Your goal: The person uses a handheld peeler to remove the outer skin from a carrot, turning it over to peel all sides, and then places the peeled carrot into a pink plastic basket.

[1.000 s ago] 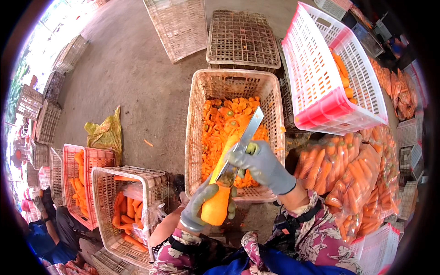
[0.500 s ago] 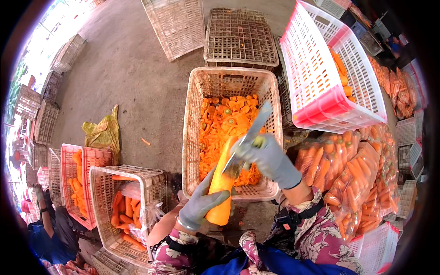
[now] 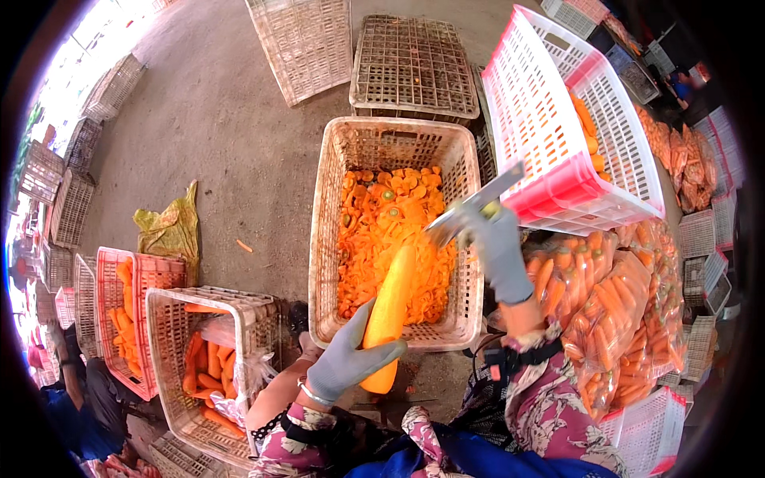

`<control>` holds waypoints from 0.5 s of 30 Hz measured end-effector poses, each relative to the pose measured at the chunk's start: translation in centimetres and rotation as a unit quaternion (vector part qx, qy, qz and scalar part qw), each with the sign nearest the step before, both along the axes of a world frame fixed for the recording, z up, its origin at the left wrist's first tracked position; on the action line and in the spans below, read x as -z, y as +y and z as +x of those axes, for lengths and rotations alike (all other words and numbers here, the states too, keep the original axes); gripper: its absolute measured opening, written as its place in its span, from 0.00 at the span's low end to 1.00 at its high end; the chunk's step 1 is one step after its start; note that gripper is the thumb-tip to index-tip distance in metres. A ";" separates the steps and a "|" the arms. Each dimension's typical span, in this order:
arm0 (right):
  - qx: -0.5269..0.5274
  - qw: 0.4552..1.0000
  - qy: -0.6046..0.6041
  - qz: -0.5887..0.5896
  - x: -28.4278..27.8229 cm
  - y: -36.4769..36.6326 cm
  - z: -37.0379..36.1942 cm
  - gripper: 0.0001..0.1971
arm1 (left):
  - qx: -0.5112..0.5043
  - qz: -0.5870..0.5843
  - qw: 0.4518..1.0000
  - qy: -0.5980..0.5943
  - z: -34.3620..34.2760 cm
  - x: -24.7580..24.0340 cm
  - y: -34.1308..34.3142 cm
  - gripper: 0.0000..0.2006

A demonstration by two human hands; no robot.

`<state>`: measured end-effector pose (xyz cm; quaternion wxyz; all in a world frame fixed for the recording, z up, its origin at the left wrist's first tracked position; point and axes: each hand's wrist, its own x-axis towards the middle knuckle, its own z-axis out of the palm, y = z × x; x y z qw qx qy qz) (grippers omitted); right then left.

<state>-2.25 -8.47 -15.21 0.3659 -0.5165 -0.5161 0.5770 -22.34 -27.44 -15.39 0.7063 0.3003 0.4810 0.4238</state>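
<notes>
A large carrot [image 3: 389, 303], its skin pared to smooth yellow-orange, slants over the near edge of a crate. My left hand [image 3: 355, 354], in a grey glove, is closed round its lower part. To the right, my gloved right hand [image 3: 498, 247] grips a metal peeling knife [image 3: 478, 203] by its middle. The knife's lower end points toward the carrot's far tip, apart from it. Beneath both hands, orange peelings [image 3: 390, 239] and cut carrot ends lie in the dirty white plastic crate [image 3: 317, 239]. My right fingers are slightly blurred.
Bagged carrots [image 3: 610, 303] are piled at right, below a tilted white-and-red crate [image 3: 546, 135] holding carrots. At left stand a crate of carrots [image 3: 211, 366] and a red crate [image 3: 155, 319]. A stacked crate [image 3: 414, 64] is beyond. A co-worker [image 3: 80, 406] sits far left.
My right hand has drawn the knife off the carrot, moving right, and its blade lies flatter. The left hand keeps its hold on the carrot, whose far end is now uncovered.
</notes>
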 end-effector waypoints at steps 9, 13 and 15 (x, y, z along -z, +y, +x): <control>0.066 0.996 -0.047 0.026 1.2 1.1 -0.6 0.10 | 0.038 0.059 0.995 0.065 -0.3 0.9 -0.7 0.36; 0.075 0.996 0.048 0.017 0.2 1.1 -0.1 0.11 | 0.037 0.031 0.995 0.091 -0.2 0.4 -0.5 0.34; -0.054 0.998 0.019 -0.032 -0.7 -1.7 -2.3 0.12 | 0.034 0.001 0.994 0.102 -0.6 1.1 -0.8 0.33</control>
